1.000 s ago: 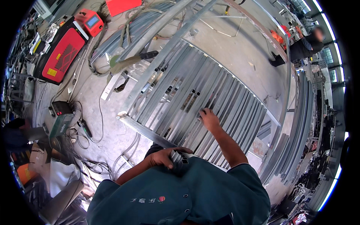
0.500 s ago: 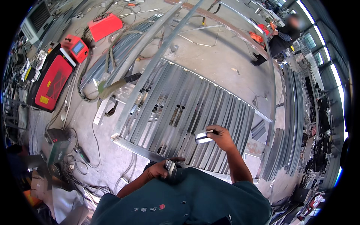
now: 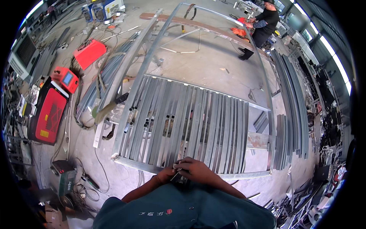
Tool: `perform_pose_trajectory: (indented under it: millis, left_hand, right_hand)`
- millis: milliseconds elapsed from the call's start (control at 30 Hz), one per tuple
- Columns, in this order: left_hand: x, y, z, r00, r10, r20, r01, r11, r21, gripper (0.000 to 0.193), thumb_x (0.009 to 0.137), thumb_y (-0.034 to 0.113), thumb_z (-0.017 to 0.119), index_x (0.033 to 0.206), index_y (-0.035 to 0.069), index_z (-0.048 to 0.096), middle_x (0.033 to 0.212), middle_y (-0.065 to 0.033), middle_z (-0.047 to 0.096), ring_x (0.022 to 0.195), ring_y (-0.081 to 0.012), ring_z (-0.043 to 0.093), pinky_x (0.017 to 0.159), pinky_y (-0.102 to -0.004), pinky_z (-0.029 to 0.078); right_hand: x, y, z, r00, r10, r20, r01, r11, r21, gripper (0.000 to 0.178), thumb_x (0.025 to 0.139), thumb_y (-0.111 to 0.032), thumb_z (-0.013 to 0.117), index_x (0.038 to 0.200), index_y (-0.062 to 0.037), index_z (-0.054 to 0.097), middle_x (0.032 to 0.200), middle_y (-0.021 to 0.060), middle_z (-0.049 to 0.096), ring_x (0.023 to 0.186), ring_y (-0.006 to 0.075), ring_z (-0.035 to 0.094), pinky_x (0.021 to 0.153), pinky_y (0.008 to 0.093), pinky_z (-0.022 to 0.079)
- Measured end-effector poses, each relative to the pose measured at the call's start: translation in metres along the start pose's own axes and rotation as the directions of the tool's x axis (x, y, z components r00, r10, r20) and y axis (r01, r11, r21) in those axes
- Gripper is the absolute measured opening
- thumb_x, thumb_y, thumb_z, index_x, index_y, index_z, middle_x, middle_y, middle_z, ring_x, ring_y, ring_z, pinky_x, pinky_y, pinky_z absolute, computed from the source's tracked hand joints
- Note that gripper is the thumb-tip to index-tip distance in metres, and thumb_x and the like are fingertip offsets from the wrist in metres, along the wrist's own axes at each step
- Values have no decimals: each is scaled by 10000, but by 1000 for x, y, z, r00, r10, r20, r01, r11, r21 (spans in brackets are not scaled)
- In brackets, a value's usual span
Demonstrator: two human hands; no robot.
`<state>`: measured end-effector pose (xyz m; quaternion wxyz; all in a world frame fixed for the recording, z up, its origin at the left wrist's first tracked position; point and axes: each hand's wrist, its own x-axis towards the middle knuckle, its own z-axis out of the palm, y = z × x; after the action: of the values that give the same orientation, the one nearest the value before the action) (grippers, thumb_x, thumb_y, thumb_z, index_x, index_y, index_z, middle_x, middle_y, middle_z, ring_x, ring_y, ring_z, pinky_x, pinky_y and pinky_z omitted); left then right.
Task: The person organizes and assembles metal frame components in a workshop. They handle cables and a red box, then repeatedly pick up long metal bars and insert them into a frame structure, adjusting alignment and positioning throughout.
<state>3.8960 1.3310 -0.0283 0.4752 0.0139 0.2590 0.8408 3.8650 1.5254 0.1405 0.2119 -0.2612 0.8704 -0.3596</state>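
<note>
My two hands meet close to my body, just above the near rail of a grey metal frame (image 3: 143,165). My left hand (image 3: 166,175) is closed round short metal pieces (image 3: 175,177), of which only narrow edges and dark sides show. Over them bends my right hand (image 3: 196,170), its fingers curled and touching the left one; what is between its fingers is hidden. Many long grey metal bars (image 3: 187,122) lie side by side across the frame in front of me, with small square-ended tube pieces (image 3: 169,122) among them.
At left stand a red-and-black machine (image 3: 51,114), a red box with a screen (image 3: 66,79) and a green tool case (image 3: 67,182) among cables. Long bars (image 3: 293,103) are stacked at right. A person in dark clothes (image 3: 263,26) works at the far right beside orange-red things.
My right hand has come back from over the bars, where it held a short shiny metal piece, to my left hand. The view has shifted, and the far person now shows more fully.
</note>
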Motion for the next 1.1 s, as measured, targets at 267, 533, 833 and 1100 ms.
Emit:
perform_pose_trajectory:
  millis: [267, 533, 833, 1100]
  left_hand:
    - [9, 28, 38, 993, 53, -101, -39, 990, 135, 1015, 679, 358, 884, 1488, 79, 339, 1341, -72, 543, 1266, -212, 514, 1047, -366, 427]
    - [26, 71, 101, 918, 216, -333, 3, 835, 550, 942, 787, 191, 796, 1524, 32, 231, 1340, -185, 511, 1185, -282, 569, 995, -397, 482]
    - [53, 39, 111, 941, 289, -175, 183, -3, 983, 1076, 737, 351, 751, 1540, 24, 113, 1488, -352, 254, 1393, -490, 300, 1098, -633, 256]
    - [57, 31, 94, 887, 453, -84, -64, 300, 952, 1054, 772, 361, 757, 1515, -56, 137, 1521, -367, 178, 1403, -523, 245, 1127, -612, 224]
  right_hand:
    - [-5, -7, 49, 707, -42, -706, -16, 997, -75, 621, 796, -152, 741, 1357, -55, 494, 1359, 229, 422, 1238, 380, 497, 1017, 434, 447]
    - [-14, 44, 65, 738, 600, -310, 50, 409, 911, 808, 891, -306, 705, 1523, -44, 277, 1424, 182, 438, 1285, 307, 459, 1020, 451, 436]
    - [-44, 93, 103, 870, 488, -72, 188, -192, 963, 718, 898, -316, 664, 1468, -42, 325, 1254, 136, 591, 1101, 263, 623, 936, 371, 518]
    - [-48, 95, 98, 864, 501, -48, 215, -283, 935, 671, 914, -330, 619, 1451, -23, 359, 1274, 146, 592, 1134, 275, 617, 977, 386, 500]
